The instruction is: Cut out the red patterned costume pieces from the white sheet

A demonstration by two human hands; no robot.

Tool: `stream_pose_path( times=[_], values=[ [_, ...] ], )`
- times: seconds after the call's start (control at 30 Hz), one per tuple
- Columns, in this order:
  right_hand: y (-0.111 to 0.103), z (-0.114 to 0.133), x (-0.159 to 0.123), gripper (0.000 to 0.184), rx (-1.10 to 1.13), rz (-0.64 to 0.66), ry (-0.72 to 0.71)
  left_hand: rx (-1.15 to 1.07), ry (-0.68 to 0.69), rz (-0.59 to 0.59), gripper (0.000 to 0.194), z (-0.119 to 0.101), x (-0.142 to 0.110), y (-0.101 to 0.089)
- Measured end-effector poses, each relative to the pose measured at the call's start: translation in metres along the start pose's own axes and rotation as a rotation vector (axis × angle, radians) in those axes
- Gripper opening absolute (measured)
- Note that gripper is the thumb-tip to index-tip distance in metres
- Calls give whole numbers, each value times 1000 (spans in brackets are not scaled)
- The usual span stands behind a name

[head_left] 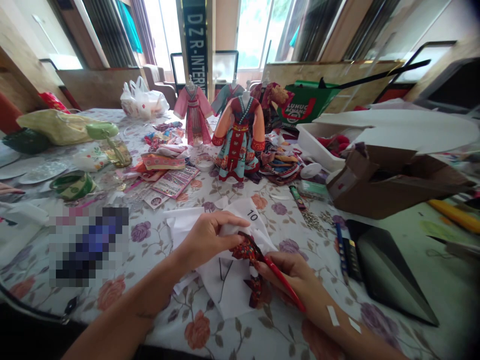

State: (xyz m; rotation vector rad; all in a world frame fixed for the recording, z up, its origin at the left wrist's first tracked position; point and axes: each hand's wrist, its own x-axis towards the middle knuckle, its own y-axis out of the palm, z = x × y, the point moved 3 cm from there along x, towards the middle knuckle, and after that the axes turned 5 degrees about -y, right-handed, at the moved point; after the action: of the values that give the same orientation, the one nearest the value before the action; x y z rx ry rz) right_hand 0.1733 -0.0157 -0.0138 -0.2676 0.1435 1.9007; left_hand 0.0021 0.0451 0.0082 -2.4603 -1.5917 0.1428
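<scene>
Left fingers [227, 243] are pinching patterned cloth [243, 250], right fingers [286, 259] are gripping a red-handled tool [285, 283], a white sheet [229, 295] is lying beneath both.

Flower-patterned table [150, 260], small robed figures [236, 145] standing at centre, white sheet numbered 10 [260, 225] in front, white plastic bag [144, 105] back left

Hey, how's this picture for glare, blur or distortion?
Head view: the windows glare near white; a mosaic patch hides something at left; toward the right edge, things look stretched and soft; the left hand and right hand come out clearer.
</scene>
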Motion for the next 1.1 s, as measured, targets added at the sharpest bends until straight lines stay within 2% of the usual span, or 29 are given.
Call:
stream_pose_path(
  times=[0.37, 0.57, 0.77, 1.1],
  values=[
    [1, -3, 1, 32, 18, 7, 5, -17, -5, 11, 26, 1, 0, 1],
    [0, -2, 0, 33, -10, -16, 11, 22, 3, -20, 25, -1, 0, -1],
    [-1, -5, 0, 32, -13, 2, -4, 9, 23, 10, 26, 0, -1, 2],
    [-1, -1, 0, 30, 25, -21, -14, 49, 25, -29, 27, 2, 1, 0]
  ],
)
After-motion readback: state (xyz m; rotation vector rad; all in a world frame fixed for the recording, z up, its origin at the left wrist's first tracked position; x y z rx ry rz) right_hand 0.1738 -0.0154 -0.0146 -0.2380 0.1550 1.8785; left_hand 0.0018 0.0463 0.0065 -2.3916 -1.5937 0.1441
